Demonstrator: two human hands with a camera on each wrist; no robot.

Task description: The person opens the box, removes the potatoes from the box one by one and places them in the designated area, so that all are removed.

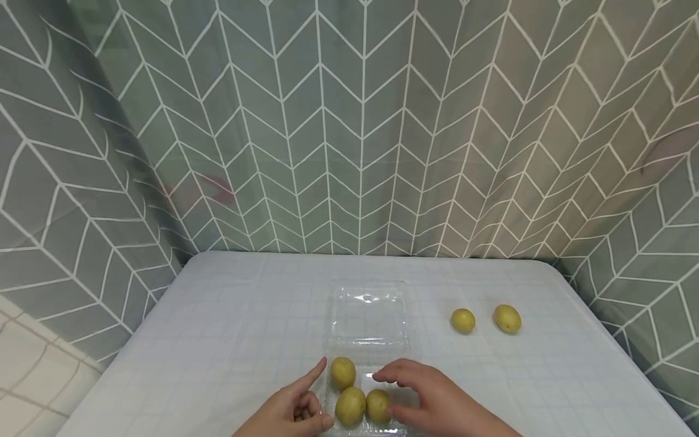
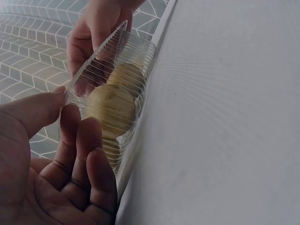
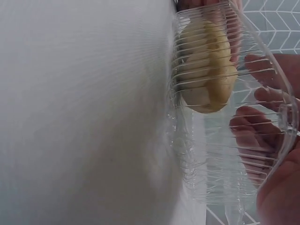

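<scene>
A clear plastic hinged box (image 1: 397,431) lies on the table with its lid (image 1: 368,315) folded back. Three yellow, potato-like items are inside: one at the back left (image 1: 343,372), one in front (image 1: 351,407) and one beside it (image 1: 378,406). My left hand (image 1: 292,408) is at the box's left rim, thumb touching the rim and index finger stretched along it; its other fingers bend outside the ribbed wall (image 2: 136,47). My right hand (image 1: 431,394) arches over the right side, fingers apart, thumb near the right item. Whether that thumb touches it, I cannot tell.
Two more yellow items, a smaller one (image 1: 463,321) and a larger one (image 1: 507,319), lie on the table at the right. A white cloth (image 1: 246,340) covers the table. Grey curtains (image 1: 338,152) with white chevron lines hang behind and at both sides.
</scene>
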